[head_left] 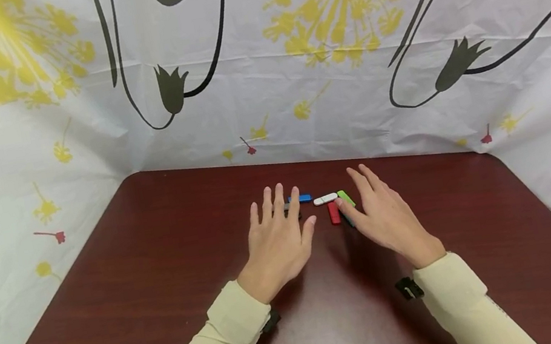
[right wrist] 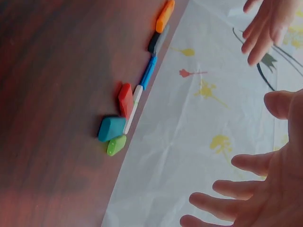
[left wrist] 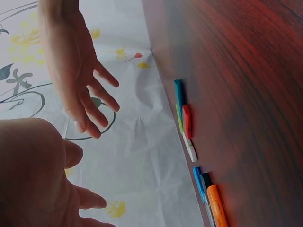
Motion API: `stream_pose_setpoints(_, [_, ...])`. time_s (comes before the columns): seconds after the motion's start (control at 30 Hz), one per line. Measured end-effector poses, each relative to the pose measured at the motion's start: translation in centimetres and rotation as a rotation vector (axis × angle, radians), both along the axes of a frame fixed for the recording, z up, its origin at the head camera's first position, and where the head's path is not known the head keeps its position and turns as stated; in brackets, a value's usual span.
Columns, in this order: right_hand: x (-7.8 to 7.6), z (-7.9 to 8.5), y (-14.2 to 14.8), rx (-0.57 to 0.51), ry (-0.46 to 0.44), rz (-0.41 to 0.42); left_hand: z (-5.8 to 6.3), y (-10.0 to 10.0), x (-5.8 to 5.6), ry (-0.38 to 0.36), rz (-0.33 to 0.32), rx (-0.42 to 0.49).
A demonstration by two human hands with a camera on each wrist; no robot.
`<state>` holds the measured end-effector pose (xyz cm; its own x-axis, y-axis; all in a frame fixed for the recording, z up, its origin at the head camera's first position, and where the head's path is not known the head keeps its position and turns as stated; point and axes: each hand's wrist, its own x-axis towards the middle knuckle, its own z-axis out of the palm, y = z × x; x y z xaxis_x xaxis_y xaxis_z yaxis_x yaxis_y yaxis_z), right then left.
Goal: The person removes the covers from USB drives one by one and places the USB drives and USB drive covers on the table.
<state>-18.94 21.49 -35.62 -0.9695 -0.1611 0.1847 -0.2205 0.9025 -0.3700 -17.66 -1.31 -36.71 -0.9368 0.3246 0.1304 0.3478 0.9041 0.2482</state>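
1. Centrally, towards the far side of the counter (head_left: pixel 158 260), a loose row of small sticks is laid out, with a blue stick (head_left: pixel 303 198) and a white stick (head_left: pixel 326 199) set nearly end to end.
2. Just beside the white stick, a red stick (head_left: pixel 334 214), a teal stick (right wrist: pixel 111 128) and a light green stick (right wrist: pixel 116 145) are clustered on the right.
3. Beyond the blue stick's other end, a black piece (right wrist: pixel 154 42), a grey piece (right wrist: pixel 163 40) and an orange stick (right wrist: pixel 165 16) are seen close together; in the head view this end is partly covered by the left hand (head_left: pixel 276 245).
4. The left hand is raised over the counter, its fingers extended and spread.
5. The right hand (head_left: pixel 387 214) is raised likewise near the cluster, its fingers extended and slightly parted, the thumb held away from them.
6. Both forearms are covered by cream sleeves (head_left: pixel 232 321), and a small dark device (head_left: pixel 410 288) is seen beside the right cuff.
7. The counter is bordered by a white sheet (head_left: pixel 235 37) printed with yellow, red and grey flowers.
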Motion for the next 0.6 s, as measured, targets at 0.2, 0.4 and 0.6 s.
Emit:
stream_pose_setpoints(0.2, [-0.7, -0.1, 0.8, -0.036, -0.047, -0.040, 0.1, 0.0, -0.1, -0.012, 0.004, 0.005])
stream_pose_setpoints(0.4, [-1.1, -0.8, 1.3, -0.014, -0.080, -0.052, 0.0, 0.0, -0.2, -0.021, -0.001, 0.014])
stream_pose_setpoints(0.6, [-1.6, -1.8, 1.6, 0.041, -0.094, 0.025, 0.0, 0.0, -0.1, -0.032, -0.003, 0.017])
